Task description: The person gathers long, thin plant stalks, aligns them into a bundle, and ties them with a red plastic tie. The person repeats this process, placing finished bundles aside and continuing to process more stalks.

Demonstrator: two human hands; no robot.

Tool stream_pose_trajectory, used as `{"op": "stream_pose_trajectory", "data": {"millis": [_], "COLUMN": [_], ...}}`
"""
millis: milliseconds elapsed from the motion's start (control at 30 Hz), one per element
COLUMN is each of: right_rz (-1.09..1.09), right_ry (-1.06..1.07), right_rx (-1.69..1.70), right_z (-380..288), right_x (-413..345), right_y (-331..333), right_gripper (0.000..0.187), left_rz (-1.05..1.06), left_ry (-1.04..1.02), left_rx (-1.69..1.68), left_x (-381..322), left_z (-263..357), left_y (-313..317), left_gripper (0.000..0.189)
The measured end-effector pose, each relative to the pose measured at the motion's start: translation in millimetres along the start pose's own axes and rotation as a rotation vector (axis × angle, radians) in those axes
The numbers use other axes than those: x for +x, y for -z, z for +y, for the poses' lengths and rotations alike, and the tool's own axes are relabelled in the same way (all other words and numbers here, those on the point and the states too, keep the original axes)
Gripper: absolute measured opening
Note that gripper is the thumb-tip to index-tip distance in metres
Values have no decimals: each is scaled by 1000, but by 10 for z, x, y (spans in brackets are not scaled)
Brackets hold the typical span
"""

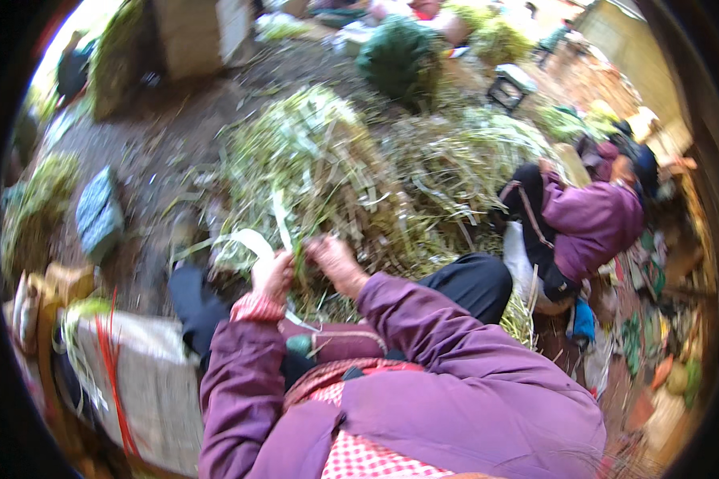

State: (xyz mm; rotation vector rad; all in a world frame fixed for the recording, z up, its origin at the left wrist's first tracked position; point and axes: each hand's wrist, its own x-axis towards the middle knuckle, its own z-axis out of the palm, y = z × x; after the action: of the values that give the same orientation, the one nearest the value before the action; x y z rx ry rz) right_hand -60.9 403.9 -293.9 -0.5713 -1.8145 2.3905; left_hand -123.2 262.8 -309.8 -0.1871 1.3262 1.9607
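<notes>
My left hand [272, 276] is closed around a pale flat plant strip [251, 240], whose loose end curls up to the left. Close to its right, my right hand [338, 263] pinches a few green strands [301, 260] at its fingertips; motion blur hides the exact grip. Just beyond both hands rises a heap of loose green and straw-coloured plant strips [317, 161]. Some strips trail between my knees, below the hands. A maroon cloth item [347, 341] with a light stripe lies across my lap.
A co-worker in purple [593, 215] sits at the right beside a second plant heap [455, 158]. Farther off stand a dark green sack [398, 57] and a small stool [509, 87]. At left are a bluish block [99, 215] and a pale sheet-covered surface [150, 383] with red strings [115, 377].
</notes>
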Motion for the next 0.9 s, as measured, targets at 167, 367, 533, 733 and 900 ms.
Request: {"op": "stream_pose_trajectory", "data": {"millis": [167, 367, 533, 733, 900], "right_rz": [-142, 197, -19, -111, -221], "right_ry": [-215, -109, 29, -36, -102], "right_rx": [380, 745, 578, 121, -72], "right_z": [41, -251, -454, -286, 173], "right_x": [29, 146, 113, -201, -289], "right_y": [-45, 154, 273, 199, 315], "right_gripper": [20, 7, 12, 18, 16], "left_rz": [-9, 56, 18, 105, 161], "left_ry": [-103, -86, -25, -87, -208], "left_rx": [19, -241, -367, -397, -376], "left_x": [-18, 210, 377, 423, 456], "left_z": [33, 193, 371, 307, 263], "left_y": [-182, -442, -390, -167, -75], "left_gripper": [13, 9, 18, 13, 16]}}
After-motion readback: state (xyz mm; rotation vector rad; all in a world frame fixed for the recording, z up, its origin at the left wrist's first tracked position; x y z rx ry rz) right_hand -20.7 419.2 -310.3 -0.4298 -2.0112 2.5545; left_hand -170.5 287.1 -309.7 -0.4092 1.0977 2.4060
